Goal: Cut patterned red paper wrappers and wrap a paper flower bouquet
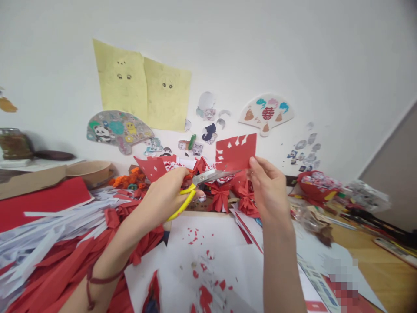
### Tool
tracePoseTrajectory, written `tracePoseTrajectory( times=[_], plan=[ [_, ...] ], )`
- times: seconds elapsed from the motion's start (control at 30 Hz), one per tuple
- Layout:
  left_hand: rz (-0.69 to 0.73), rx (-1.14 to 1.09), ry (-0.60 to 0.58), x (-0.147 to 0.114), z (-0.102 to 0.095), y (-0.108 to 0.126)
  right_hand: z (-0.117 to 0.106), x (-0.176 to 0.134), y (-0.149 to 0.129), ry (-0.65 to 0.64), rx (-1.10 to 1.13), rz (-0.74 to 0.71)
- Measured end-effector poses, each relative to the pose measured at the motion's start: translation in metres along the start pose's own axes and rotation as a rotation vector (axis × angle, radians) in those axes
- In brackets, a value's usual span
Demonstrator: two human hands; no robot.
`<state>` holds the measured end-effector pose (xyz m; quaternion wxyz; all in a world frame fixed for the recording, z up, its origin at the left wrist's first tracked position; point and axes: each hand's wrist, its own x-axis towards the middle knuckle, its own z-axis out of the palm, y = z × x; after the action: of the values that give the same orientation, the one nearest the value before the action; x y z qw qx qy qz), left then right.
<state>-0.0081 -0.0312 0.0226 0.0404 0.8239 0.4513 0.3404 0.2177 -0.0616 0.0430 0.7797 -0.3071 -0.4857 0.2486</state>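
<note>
My left hand [176,187] is closed around the yellow handles of a pair of scissors [204,177]. Its blades point right, along the lower edge of a red sheet of paper [236,154]; I cannot tell whether they touch it. That sheet has small notches cut along its upper and left edges. The thumb and fingers of my right hand [269,182] pinch the paper at its right side. Below both hands, small red paper scraps [205,295] are scattered over white paper sheets [189,230] on the table.
Red and white paper strips [74,243] are heaped at the left. Behind the hands stand red paper bundles [219,195] and an orange pile [130,179]. A cardboard bowl [88,171] sits back left. At right are plastic wrapping [368,195] and pens. Paper fans [267,113] and drawings hang on the wall.
</note>
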Motion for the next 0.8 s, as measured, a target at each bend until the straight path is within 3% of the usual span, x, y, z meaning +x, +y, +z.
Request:
tracePoseTrajectory(
  times=[0.17, 0.4, 0.8],
  plan=[
    [0.014, 0.09, 0.095, 0.005, -0.003, -0.007, 0.002, 0.001, 0.001, 0.115, 0.09, -0.038],
    [-0.06, -0.021, 0.147, 0.009, -0.007, -0.011, 0.016, -0.003, 0.008, 0.106, 0.141, -0.073],
    [-0.029, -0.207, -0.001, 0.001, -0.007, 0.002, 0.027, -0.01, 0.012, 0.14, 0.132, -0.105]
  ],
)
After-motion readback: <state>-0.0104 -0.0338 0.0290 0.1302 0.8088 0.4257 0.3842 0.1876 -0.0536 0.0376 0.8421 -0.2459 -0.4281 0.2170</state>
